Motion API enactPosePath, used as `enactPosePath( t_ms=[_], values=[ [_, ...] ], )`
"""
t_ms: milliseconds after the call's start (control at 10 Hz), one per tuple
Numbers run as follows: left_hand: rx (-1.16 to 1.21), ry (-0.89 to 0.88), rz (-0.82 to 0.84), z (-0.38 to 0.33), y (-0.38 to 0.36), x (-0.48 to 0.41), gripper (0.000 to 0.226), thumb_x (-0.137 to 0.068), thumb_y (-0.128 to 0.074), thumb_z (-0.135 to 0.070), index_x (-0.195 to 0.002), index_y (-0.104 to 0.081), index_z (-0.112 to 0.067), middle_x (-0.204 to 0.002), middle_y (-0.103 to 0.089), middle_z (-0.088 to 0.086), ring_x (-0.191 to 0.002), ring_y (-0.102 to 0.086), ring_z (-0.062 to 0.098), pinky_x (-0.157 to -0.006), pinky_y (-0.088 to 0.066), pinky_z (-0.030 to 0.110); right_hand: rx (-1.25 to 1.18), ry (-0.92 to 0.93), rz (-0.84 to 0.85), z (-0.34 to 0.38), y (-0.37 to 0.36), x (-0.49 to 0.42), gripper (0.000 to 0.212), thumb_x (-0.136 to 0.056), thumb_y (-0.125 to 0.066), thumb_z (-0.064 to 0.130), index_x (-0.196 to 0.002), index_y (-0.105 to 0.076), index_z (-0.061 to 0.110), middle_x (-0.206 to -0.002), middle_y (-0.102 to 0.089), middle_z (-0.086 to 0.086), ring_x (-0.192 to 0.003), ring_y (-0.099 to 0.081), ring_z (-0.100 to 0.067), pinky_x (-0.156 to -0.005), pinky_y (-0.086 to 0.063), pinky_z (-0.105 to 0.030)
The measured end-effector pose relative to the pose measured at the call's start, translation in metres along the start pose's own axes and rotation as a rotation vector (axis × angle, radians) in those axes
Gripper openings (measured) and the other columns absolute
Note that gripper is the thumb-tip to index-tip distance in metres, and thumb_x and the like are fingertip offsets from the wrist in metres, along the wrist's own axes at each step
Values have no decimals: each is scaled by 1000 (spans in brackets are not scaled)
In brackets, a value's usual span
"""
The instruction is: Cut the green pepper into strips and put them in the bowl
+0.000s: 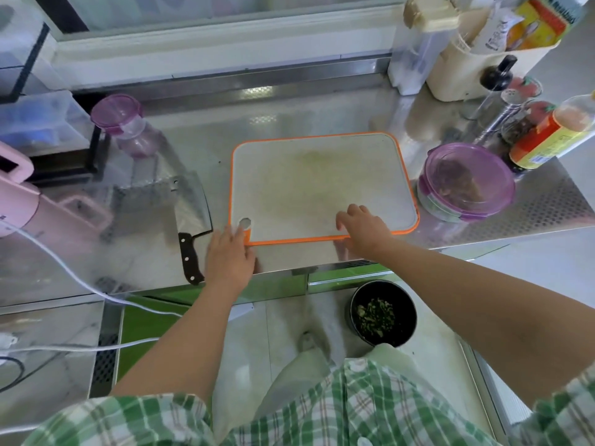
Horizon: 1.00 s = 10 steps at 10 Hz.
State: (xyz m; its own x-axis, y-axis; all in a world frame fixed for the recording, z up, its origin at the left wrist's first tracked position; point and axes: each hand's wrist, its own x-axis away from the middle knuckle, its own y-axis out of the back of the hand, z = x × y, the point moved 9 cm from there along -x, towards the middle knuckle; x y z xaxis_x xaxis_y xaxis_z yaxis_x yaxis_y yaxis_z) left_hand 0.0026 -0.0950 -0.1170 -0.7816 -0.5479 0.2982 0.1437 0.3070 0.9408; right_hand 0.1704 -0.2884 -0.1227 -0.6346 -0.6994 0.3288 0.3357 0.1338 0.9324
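Observation:
A white cutting board with an orange rim (322, 185) lies on the steel counter, bare except for faint green stains. My left hand (230, 255) rests on its near left corner by the hanging hole, fingers straight. At the near edge of the board, my right hand (363, 230) lies with loosely bent fingers touching the surface. A cleaver (190, 220) with a black handle lies flat on the counter left of the board, apart from my left hand. A black bowl (383, 313) holding chopped green pieces sits below the counter edge. No whole pepper is in view.
A purple-lidded container (467, 181) stands right of the board, with sauce bottles and spice jars (544, 136) behind it. A purple-capped bottle (128, 127) stands back left, a pink appliance (19, 197) with a white cord at far left.

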Motion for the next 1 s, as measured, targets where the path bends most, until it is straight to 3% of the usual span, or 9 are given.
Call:
enactPosePath(
  t_ms=[100,200,600,700,800,900,1000],
  values=[
    [28,-160,45,-44,-1,-2,46,-97,-44,-21,-142,-42,-16,-139,-44,12,-128,-37,31,-101,-36,40,13,27,6,16,-6,4,29,-91,-54,22,-119,-51,19,-122,-46,-4,-117,-43,-25,-89,-40,-37],
    [-6,-207,106,-64,-9,-5,47,-95,-46,-24,-141,-42,-19,-133,-45,11,-124,-41,30,-99,-38,39,20,16,-36,18,-8,6,29,-93,-51,26,-121,-48,18,-122,-47,-4,-115,-44,-25,-89,-41,-37],
    [-119,-178,122,-69,-23,11,29,-93,-51,-28,-118,-49,-15,-121,-48,8,-114,-43,29,-88,-42,38,47,10,23,18,-24,23,27,-91,-54,24,-117,-46,22,-120,-49,-1,-114,-45,-24,-90,-35,-39],
    [-131,-168,121,-71,-26,20,28,-92,-53,-26,-118,-47,-16,-120,-47,7,-114,-43,29,-89,-41,37,32,19,39,19,-26,32,34,-86,-54,13,-117,-45,22,-119,-48,-2,-113,-44,-24,-90,-34,-38],
    [-143,-159,143,-74,-25,22,29,-92,-53,-25,-119,-47,-16,-121,-46,8,-113,-43,28,-89,-41,37,-15,51,80,17,-24,36,38,-85,-54,14,-121,-46,22,-122,-46,-3,-115,-43,-25,-93,-34,-37],
    [-173,-125,200,-78,-18,20,34,-94,-51,-30,-124,-46,-14,-125,-45,11,-118,-43,30,-92,-42,39,-176,71,150,13,-8,43,39,-88,-58,21,-126,-47,20,-124,-47,-5,-116,-46,-25,-96,-36,-37],
    [-166,-123,188,-96,2,8,41,-95,-49,-30,-132,-43,-13,-130,-44,12,-123,-41,31,-99,-41,43,-607,88,-2,1,52,48,27,-89,-62,15,-116,-59,12,-109,-58,-7,-95,-59,-22,-86,-45,-32]
  ],
)
